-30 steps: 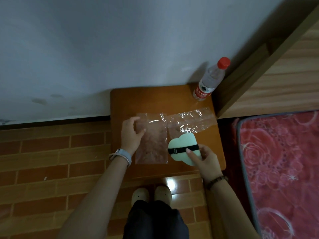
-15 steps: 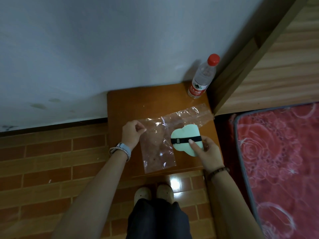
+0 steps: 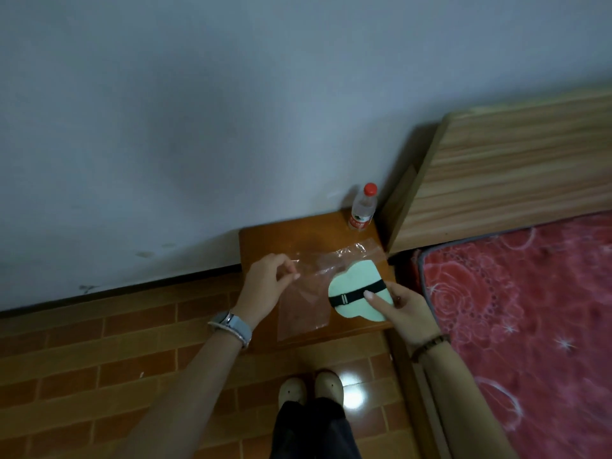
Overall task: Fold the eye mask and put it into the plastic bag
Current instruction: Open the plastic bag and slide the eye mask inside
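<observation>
The folded eye mask is pale green with a black strap across it. My right hand holds it above the right part of the small wooden table, thumb pressed on the strap. A clear plastic bag hangs from my left hand, which pinches its top edge just left of the mask. A second clear plastic bag lies on the table behind the mask, partly hidden by it.
A water bottle with a red cap stands at the table's back right corner against the wall. A wooden headboard and a red floral mattress lie to the right. My shoes stand on the brick-patterned floor.
My left hand has lifted the clear bag off the table by its top edge. My right hand has raised the folded mask toward the bag. The camera has tilted up.
</observation>
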